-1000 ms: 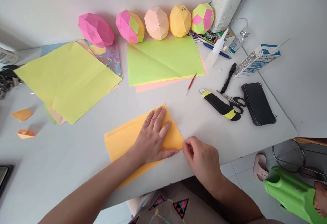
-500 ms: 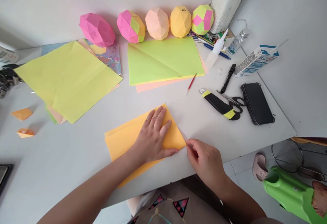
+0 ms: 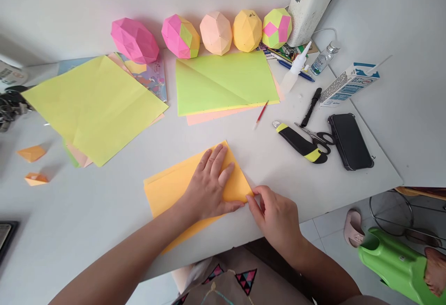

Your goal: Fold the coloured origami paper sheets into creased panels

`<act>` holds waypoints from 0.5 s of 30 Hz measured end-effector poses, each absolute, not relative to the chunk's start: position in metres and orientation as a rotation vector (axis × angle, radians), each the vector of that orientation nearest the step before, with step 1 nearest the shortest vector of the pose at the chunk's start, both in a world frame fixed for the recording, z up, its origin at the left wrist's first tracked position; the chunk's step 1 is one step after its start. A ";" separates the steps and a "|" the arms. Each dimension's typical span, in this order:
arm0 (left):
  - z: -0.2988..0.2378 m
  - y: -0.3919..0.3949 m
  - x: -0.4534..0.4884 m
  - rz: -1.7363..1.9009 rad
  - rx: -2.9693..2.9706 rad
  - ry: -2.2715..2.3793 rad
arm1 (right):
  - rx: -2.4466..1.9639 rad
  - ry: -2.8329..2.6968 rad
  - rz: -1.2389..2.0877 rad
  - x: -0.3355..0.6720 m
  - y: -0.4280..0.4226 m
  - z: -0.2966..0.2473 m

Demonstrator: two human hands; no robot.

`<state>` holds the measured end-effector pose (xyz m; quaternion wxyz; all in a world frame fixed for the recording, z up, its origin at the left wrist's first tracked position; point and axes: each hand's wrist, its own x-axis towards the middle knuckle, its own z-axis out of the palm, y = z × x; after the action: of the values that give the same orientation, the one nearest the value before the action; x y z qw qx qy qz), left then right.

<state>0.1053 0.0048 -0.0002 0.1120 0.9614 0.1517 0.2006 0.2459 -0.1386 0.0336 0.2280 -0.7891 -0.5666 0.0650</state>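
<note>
A folded orange sheet of paper (image 3: 167, 189) lies on the white table (image 3: 104, 212) near its front edge. My left hand (image 3: 209, 186) lies flat on the sheet with fingers stretched out, pressing it down. My right hand (image 3: 275, 214) is curled at the sheet's right corner, thumb and fingertips pinching that corner.
Two yellow-green sheets (image 3: 94, 103) (image 3: 223, 80) lie further back, with several folded paper balls (image 3: 216, 32) along the wall. To the right sit a black-yellow cutter (image 3: 301, 143), scissors (image 3: 318, 135), phone (image 3: 350, 141), marker (image 3: 311, 106), glue bottle (image 3: 294, 70) and carton (image 3: 348, 84). Small orange folded pieces (image 3: 32, 153) lie far left.
My right hand slid a little right along the sheet's lower edge, then came back to the right corner. My left hand stayed flat on the paper.
</note>
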 end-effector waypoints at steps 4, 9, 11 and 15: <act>0.000 0.005 0.105 0.572 2.809 0.458 | -2.214 -1.555 0.169 0.244 -0.133 0.032; 0.002 0.006 0.105 0.524 2.778 0.514 | -2.255 -1.577 0.130 0.244 -0.129 0.032; 0.003 0.007 0.105 0.524 2.773 0.526 | -2.257 -1.597 0.107 0.245 -0.129 0.032; 0.004 0.007 0.105 0.549 2.762 0.537 | -2.272 -1.622 0.055 0.244 -0.130 0.030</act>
<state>0.1055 0.0069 0.0037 0.1370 0.9543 0.1857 0.1899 0.2440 -0.1302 0.0295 0.1739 -0.8014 -0.5720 0.0193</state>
